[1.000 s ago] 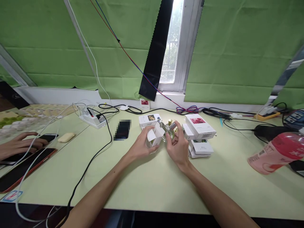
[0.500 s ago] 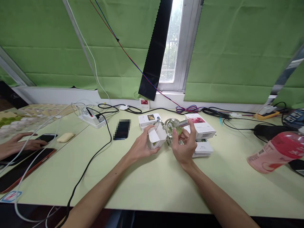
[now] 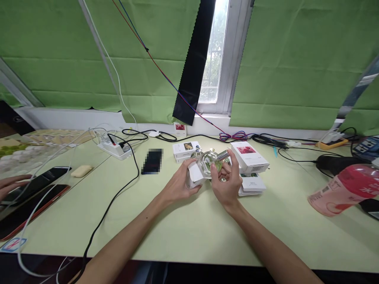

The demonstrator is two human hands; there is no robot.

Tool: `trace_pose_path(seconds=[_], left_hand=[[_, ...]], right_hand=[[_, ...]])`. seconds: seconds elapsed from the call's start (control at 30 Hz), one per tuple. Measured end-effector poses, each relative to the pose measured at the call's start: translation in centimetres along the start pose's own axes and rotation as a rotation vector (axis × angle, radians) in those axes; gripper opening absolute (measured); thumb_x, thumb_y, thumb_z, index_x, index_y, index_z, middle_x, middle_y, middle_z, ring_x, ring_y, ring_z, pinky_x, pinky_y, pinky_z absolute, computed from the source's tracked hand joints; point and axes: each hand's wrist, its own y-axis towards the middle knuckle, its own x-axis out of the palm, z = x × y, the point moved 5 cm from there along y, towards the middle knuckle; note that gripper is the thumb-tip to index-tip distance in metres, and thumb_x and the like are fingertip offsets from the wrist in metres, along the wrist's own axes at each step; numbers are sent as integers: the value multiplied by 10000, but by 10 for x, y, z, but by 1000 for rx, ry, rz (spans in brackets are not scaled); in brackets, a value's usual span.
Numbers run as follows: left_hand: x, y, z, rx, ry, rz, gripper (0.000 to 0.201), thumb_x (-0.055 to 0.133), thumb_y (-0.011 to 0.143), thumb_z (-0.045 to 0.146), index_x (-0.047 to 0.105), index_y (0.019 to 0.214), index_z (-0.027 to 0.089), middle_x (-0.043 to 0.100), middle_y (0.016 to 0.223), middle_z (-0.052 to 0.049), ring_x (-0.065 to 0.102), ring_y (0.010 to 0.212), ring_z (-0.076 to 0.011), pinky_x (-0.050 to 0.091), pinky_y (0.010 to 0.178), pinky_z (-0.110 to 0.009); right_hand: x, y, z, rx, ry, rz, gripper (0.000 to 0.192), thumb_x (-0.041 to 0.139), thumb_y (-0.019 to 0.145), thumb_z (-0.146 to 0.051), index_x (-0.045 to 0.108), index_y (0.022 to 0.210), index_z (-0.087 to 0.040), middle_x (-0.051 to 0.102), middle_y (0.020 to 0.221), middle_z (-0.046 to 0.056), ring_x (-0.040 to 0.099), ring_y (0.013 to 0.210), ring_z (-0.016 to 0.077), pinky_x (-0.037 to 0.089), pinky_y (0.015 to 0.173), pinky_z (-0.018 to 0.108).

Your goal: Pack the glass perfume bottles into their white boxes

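my left hand [image 3: 177, 182] is grasping a small white box [image 3: 195, 175], which has its end flap open. my right hand [image 3: 226, 182] is grasping, with thumb and fingers, a round clear glass bottle [image 3: 206, 158] with a silver cap [image 3: 223, 154]; green shows through the glass, but if this is liquid or label, i cannot tell. the bottle is at the mouth of the box, between my hands. just beyond my left hand lie white cartons [image 3: 181, 149]; beside my right hand, stacked packages [image 3: 251, 161], their contents hidden.
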Motion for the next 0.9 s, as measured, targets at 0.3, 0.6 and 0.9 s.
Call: trace_pose_path(seconds=[0.3,0.6,0.9], left_hand=[[3,-2,-3,-28,-16,-2,741,764,770,319,347,1382,293,551,1335,-105,594,1216,-311,522,993,-464],[7,-3,-2,-23,-51,21,723,768,770,282,358,1365,261,539,1316,-114,577,1205,-302,497,995,-438],[11,-5,-5,-59,-90,41,742,766,759,256,360,1381,258,536,1321,-116,578,1175,-297,503,974,-430]], right_hand=[[2,-2,6,32,-43,-41,577,622,922,-286,462,1454,-128,506,631,-80,335,434,64,389,446,185],[4,-2,9,45,-89,-69,568,620,922,-294,481,1448,-130,437,598,-100,291,436,65,360,456,188],[4,-1,9,63,-131,-86,550,615,921,-323,514,1423,-121,471,587,-92,289,425,67,365,447,193]])
